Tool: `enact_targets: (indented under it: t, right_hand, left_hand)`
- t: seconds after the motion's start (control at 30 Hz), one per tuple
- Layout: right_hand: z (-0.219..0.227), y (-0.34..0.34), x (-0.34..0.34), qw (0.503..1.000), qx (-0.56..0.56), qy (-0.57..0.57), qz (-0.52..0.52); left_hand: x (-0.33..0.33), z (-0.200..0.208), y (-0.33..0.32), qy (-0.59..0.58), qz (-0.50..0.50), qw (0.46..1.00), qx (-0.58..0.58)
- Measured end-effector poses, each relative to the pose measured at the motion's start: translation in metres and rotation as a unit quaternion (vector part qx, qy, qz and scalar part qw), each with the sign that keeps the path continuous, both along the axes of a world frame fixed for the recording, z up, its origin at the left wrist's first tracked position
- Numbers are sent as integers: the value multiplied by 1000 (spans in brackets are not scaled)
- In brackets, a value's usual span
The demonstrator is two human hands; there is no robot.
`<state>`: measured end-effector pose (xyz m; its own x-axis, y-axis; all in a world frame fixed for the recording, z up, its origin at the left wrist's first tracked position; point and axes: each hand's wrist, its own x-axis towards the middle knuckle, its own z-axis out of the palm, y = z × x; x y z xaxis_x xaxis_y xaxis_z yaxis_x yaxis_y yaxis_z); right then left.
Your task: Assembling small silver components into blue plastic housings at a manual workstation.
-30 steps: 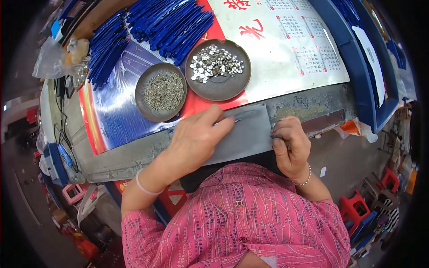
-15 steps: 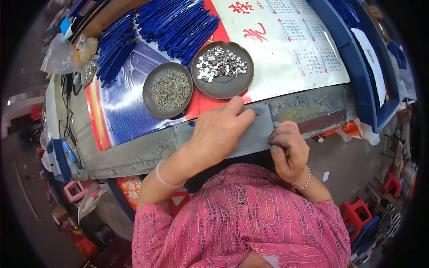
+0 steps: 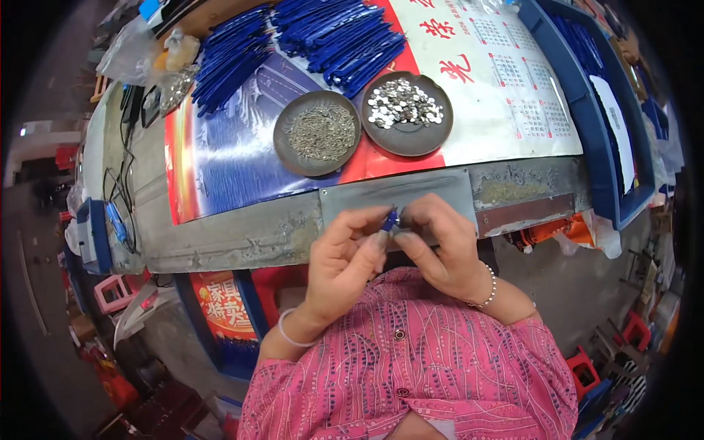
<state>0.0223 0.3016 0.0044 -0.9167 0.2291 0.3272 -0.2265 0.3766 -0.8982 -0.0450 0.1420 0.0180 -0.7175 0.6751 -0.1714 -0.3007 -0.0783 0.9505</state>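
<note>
while both hands (image 3: 396, 246) pinch, blue piece (image 3: 390, 219) upright

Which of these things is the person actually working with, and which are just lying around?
In use: small blue piece, pinched between left hand and right hand; grey metal plate beneath.

Lying about: dish of silver discs, dish of pins, blue strips, cables.
</note>
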Motion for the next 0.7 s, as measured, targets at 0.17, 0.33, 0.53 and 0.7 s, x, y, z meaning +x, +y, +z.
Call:
enact_targets:
  t: [0.17,0.33,0.53,0.7]
  right_hand:
    - [3,-6,-12,998,15,64,-1]
    - [-3,-15,-19,986,51,161,-10]
    - [-7,-20,-10,973,166,156,-33]
    - [5,-19,-6,974,-214,-71,31]
  left_hand:
    - [19,-6,3,40,29,997,60]
    - [41,-27,3,278,116,952,46]
    - [51,-38,3,236,119,963,59]
    - [53,-33,13,97,131,974,156]
